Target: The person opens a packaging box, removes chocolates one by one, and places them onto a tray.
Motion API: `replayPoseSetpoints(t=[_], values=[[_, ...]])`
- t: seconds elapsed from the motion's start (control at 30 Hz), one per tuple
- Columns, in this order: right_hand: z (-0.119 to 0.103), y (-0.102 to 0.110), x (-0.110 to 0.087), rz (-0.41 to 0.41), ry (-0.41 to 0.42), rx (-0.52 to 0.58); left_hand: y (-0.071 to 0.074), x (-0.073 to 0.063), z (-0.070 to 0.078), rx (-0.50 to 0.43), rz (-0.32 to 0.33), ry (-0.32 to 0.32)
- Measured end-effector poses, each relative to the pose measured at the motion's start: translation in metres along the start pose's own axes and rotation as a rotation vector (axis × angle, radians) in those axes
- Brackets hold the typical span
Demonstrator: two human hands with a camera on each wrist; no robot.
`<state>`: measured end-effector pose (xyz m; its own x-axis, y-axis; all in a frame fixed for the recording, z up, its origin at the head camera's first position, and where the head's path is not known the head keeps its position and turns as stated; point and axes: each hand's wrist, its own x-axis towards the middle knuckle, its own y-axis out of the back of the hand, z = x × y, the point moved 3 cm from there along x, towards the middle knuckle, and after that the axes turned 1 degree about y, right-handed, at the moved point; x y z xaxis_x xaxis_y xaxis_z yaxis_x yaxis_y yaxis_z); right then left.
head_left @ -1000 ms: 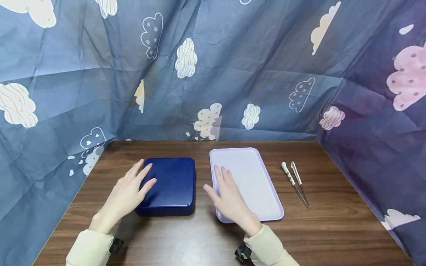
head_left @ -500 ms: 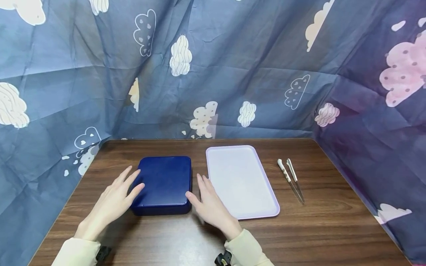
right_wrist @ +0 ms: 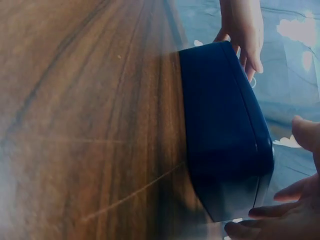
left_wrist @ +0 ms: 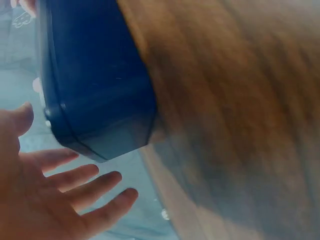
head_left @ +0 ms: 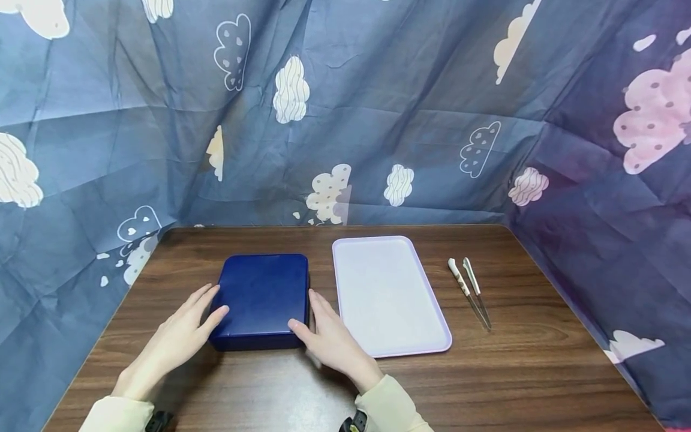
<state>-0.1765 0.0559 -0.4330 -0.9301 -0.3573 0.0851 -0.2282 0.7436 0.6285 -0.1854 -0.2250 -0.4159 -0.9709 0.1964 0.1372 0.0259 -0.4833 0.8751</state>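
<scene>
A dark blue square lidded box lies on the wooden table, left of centre. On its left side my left hand hovers with fingers spread, thumb tip over the lid's near left corner. The left wrist view has those relaxed fingers beside the corner of the box. At the opposite side, my right hand has its fingers along the right wall and its thumb by the near right corner. In the right wrist view, fingertips of the right hand come right up to the box wall.
Just right of the box lies a white tray with a pale purple rim. Farther right are two slender tools with white handles and thin metal ends, converging toward the near side. A blue cloud-patterned cloth hangs behind the wooden table.
My right hand has moved left from over the tray to the box's right side. My left hand has drawn slightly back and lower beside the left side. The view has shifted slightly.
</scene>
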Motion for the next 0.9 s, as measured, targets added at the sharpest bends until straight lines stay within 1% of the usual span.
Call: replayPoseSetpoints(t=[0.07,0.17,0.33,0.43,0.53,0.63,0.7,0.8,0.83,0.9], values=[[0.0,-0.002,0.001,-0.005,0.002,0.006,-0.003,0.001,-0.002,-0.027,-0.028,0.013],[0.0,-0.008,0.003,-0.019,-0.023,0.015,-0.005,0.0,-0.007,-0.112,-0.066,0.04],[0.003,-0.016,0.005,-0.028,-0.083,0.064,-0.009,-0.005,-0.015,-0.259,-0.113,0.138],[0.008,-0.017,0.006,-0.014,-0.116,0.121,-0.013,-0.007,-0.017,-0.304,-0.136,0.163],[0.014,-0.016,0.007,-0.019,-0.157,0.172,-0.015,-0.009,-0.018,-0.314,-0.148,0.145],[0.016,-0.016,0.009,-0.039,-0.176,0.198,-0.018,-0.012,-0.019,-0.311,-0.16,0.133],[0.016,-0.016,0.01,-0.053,-0.182,0.19,-0.019,-0.013,-0.02,-0.354,-0.172,0.119],[0.017,-0.019,0.01,-0.06,-0.182,0.15,-0.022,-0.014,-0.022,-0.462,-0.188,0.09],[0.017,-0.019,0.011,-0.06,-0.175,0.134,-0.023,-0.014,-0.023,-0.498,-0.192,0.078],[0.016,-0.021,0.011,-0.057,-0.157,0.106,-0.024,-0.016,-0.024,-0.534,-0.192,0.064]])
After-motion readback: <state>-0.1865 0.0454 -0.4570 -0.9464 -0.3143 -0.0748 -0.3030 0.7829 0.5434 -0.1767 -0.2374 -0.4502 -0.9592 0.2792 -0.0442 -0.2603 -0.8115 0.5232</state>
